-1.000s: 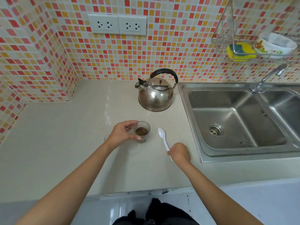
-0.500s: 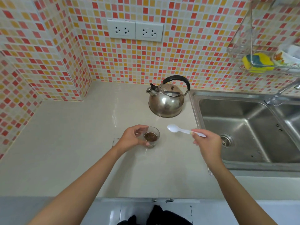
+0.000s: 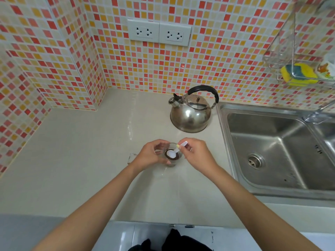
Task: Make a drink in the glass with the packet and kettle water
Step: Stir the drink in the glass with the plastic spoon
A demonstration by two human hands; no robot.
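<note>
A small clear glass point(image 3: 173, 161) with dark brown contents stands on the pale counter. My left hand point(image 3: 150, 154) wraps around its left side and holds it. My right hand point(image 3: 196, 153) pinches the handle of a white plastic spoon point(image 3: 175, 152), whose bowl dips into the glass. The steel kettle point(image 3: 191, 113) with a black handle sits behind the glass, near the wall. A small transparent scrap point(image 3: 132, 157), perhaps the packet, lies just left of my left wrist.
A steel double sink point(image 3: 272, 151) with a tap point(image 3: 317, 115) takes up the right side. A wire rack point(image 3: 290, 69) on the wall holds a yellow sponge point(image 3: 297, 73). Two wall sockets point(image 3: 159, 32) sit above the kettle. The tiled corner wall closes the left.
My right hand lifted the spoon from the counter, carried it left and lowered its bowl into the glass. My left hand stayed on the glass. The view shifted left.
</note>
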